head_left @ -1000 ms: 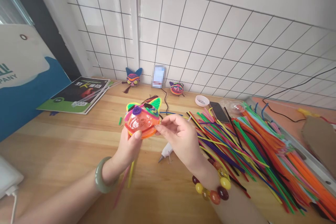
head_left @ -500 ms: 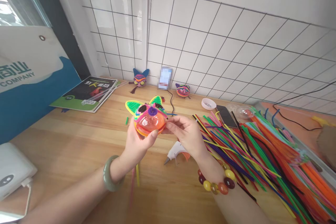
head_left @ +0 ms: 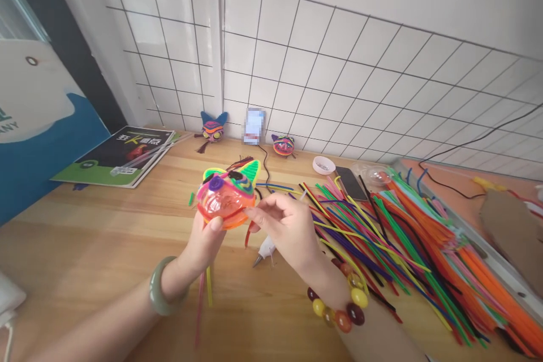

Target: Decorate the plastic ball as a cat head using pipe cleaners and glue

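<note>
My left hand grips a cat-face ornament from below, thumb on its front. The ornament has green ears edged in yellow, a purple coil for a nose, black eyes and a shiny clear dome over an orange-red lower part. My right hand is closed in a pinch at the ornament's right lower edge. A red pipe cleaner hangs by its fingertips, and a red line runs from them across the dome. Partly behind my right hand, a white glue gun lies on the table.
Many coloured pipe cleaners spread over the right side. Behind stand two finished cat faces, a propped phone and a pink bowl. A dark phone lies beside the bowl. Books lie at left.
The ornament has turned so its face points more to the left, with the right ear showing larger. My right hand stays at its edge; the red pipe cleaner end now shows below. The view has shifted right.
</note>
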Demonstrator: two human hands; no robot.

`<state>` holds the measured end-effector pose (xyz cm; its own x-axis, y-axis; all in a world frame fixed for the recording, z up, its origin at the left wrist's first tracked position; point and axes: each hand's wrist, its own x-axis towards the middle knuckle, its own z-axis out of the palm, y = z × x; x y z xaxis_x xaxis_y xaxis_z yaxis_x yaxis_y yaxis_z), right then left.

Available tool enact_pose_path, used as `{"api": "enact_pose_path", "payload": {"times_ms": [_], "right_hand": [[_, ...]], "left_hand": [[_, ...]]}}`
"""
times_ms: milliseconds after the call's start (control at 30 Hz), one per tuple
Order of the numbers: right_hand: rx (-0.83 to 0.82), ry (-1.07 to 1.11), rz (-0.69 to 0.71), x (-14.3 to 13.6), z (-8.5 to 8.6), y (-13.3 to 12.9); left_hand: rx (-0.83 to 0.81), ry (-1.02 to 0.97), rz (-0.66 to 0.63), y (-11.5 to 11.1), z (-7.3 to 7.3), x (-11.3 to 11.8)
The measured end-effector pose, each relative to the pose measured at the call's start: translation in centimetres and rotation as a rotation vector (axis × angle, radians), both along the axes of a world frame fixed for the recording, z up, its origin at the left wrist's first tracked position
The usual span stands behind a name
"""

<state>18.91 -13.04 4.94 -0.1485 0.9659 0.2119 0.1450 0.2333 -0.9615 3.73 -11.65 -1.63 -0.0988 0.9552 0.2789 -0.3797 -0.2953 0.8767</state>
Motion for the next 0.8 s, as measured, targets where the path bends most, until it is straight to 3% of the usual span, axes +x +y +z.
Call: {"api": "enact_pose_path", "payload": {"times_ms": [200, 600, 800], "right_hand": [[0.136, -0.094, -0.015, 0.0, -0.4, -0.6], [0.404, -0.355, 0.047, 0.9, 0.2, -0.3], [0.603, -0.507, -0.009, 0.7, 0.6, -0.8]], "left_hand": [[-0.011, -0.103, -0.118, -0.2, -0.3, 0.1], [0.014, -0.152, -0.121, -0.1, -0.5, -0.1], [0.045, -0.133, -0.12, 0.0, 0.2, 0.2]]}}
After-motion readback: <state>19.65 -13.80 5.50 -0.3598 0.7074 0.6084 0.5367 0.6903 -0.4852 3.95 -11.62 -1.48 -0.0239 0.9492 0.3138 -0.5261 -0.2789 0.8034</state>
